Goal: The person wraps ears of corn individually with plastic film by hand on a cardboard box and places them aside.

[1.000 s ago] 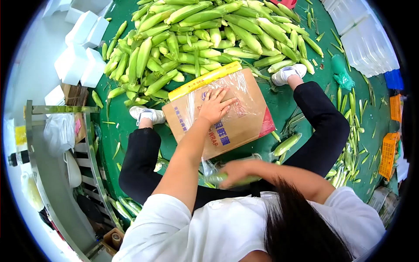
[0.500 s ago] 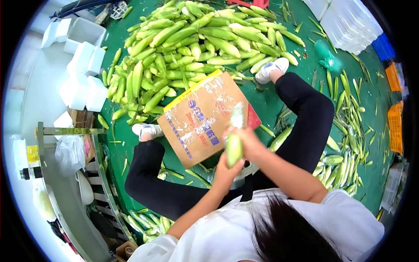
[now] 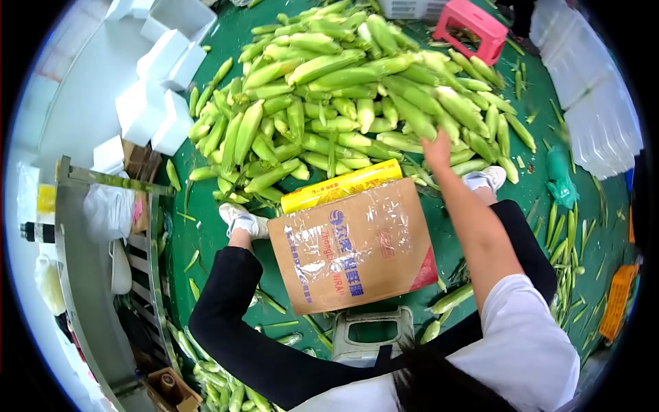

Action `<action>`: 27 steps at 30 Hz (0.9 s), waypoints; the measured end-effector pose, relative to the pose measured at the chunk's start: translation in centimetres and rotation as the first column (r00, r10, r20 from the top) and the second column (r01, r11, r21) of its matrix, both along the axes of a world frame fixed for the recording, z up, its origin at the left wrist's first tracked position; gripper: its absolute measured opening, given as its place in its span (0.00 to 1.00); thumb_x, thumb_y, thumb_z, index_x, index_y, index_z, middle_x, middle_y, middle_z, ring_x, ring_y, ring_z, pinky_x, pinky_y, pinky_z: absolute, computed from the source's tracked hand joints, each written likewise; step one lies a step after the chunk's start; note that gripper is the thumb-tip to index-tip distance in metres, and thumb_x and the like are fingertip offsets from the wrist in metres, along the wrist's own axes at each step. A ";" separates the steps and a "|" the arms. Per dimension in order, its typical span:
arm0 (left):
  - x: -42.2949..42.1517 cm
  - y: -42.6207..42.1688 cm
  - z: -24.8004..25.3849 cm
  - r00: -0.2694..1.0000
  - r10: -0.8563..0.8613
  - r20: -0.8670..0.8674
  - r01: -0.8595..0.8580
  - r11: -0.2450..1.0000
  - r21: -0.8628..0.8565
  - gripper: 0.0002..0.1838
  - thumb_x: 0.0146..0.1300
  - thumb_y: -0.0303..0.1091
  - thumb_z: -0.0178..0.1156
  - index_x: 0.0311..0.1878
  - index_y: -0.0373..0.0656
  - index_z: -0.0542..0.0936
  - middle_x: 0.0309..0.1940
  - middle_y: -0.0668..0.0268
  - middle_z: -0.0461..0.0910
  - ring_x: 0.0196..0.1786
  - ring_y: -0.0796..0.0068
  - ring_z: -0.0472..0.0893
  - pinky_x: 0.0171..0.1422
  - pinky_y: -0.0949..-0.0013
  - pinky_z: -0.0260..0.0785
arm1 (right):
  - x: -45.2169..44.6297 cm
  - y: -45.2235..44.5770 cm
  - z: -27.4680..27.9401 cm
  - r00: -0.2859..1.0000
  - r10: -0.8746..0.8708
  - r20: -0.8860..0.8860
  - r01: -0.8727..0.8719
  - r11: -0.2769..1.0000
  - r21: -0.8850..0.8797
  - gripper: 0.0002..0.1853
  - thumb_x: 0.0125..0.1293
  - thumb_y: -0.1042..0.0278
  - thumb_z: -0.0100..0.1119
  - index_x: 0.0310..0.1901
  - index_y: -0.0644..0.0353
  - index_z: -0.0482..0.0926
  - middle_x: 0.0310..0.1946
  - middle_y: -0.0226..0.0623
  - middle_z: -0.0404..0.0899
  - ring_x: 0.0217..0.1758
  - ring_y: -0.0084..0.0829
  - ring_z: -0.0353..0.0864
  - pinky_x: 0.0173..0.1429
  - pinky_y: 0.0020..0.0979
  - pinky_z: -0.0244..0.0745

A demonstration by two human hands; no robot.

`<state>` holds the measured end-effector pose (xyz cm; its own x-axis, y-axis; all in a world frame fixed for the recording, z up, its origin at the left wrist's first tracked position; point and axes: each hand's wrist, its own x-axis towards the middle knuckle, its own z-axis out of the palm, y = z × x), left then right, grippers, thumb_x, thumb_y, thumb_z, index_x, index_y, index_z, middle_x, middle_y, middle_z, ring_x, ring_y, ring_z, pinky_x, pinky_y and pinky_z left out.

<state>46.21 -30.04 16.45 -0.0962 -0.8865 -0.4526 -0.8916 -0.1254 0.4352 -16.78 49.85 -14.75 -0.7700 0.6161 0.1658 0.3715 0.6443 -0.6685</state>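
My right hand [image 3: 437,148] reaches forward into the large pile of green-husked corn [image 3: 329,134]. Its fingers are closed around the near end of an ear of corn [image 3: 410,104] at the right of the pile. My left hand is out of view. Between my feet lies a cardboard box [image 3: 357,250] with printed lettering and shreds of clear film on top. Against its far edge rests a yellow printed box [image 3: 343,187].
A grey stool [image 3: 373,319] stands between my legs. Ears in clear film [image 3: 220,384] lie at lower left. White foam boxes [image 3: 141,113] and a metal rack [image 3: 62,226] line the left. A pink stool [image 3: 470,31] and white crates [image 3: 587,89] stand at the far right.
Both hands were together on an ear of corn above the cardboard box. My right hand has moved forward to the pile, and my left hand has left the view. The camera view has shifted.
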 end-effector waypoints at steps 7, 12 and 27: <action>0.9 -0.1 -3.3 0.828 -0.162 0.536 0.339 0.907 -0.250 0.22 0.73 0.28 0.49 0.68 0.36 0.70 0.60 0.55 0.75 0.58 0.64 0.73 0.59 0.64 0.66 | -2.5 3.0 -3.1 0.913 0.298 0.279 -0.327 0.943 0.062 0.39 0.59 0.53 0.71 0.70 0.58 0.66 0.54 0.50 0.80 0.53 0.47 0.82 0.56 0.41 0.78; -30.5 17.4 -1.5 0.523 -0.808 -0.272 0.591 0.573 -0.567 0.21 0.72 0.20 0.52 0.67 0.35 0.73 0.54 0.54 0.82 0.59 0.64 0.80 0.67 0.64 0.70 | 5.6 -5.0 8.5 0.961 0.276 -0.020 -0.103 0.292 -0.951 0.22 0.64 0.42 0.63 0.46 0.53 0.78 0.31 0.26 0.78 0.27 0.17 0.71 0.29 0.21 0.62; -50.4 37.8 -19.3 -0.474 -0.846 -0.245 0.874 -0.418 -0.249 0.44 0.51 0.31 0.73 0.74 0.58 0.68 0.69 0.55 0.71 0.70 0.49 0.70 0.72 0.54 0.65 | 26.7 -12.8 5.5 0.984 0.078 0.158 0.069 0.655 -0.752 0.08 0.70 0.63 0.64 0.41 0.58 0.82 0.34 0.28 0.82 0.39 0.33 0.80 0.49 0.34 0.74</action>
<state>-4.16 7.75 -2.86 -0.7781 0.6019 -0.1797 0.3601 0.6618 0.6575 9.94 37.03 -9.27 -0.7421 0.4683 -0.4795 0.5188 -0.0515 -0.8533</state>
